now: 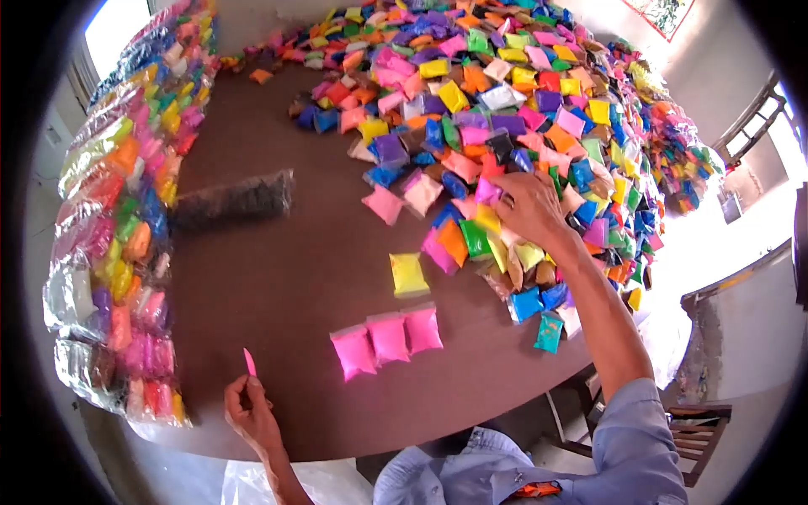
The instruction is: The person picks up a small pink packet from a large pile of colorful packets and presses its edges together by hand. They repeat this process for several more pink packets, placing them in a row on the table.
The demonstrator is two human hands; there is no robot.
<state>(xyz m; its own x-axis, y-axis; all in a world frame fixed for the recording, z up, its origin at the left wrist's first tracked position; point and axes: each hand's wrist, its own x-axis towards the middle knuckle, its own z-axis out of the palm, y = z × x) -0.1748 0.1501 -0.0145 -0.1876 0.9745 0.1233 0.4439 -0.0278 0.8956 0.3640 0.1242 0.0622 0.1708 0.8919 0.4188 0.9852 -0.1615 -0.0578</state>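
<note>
My left hand (254, 414) is at the table's front left edge, its fingers pinched on a thin pink strip (250, 362) that stands upright. My right hand (528, 204) reaches into the big pile of small coloured packets (505, 97), its fingers closed around a pink packet (487, 190). A yellow packet (487, 219) lies just below those fingers. Three pink packets (388, 338) lie side by side near the middle front, with a single yellow packet (408, 274) behind them.
Clear bags of coloured packets (122, 244) are stacked along the left side of the brown table (278, 278). A long dark bag (236, 200) lies beside them. A teal packet (549, 333) sits near the right front edge. A wooden chair (700, 433) stands at the lower right.
</note>
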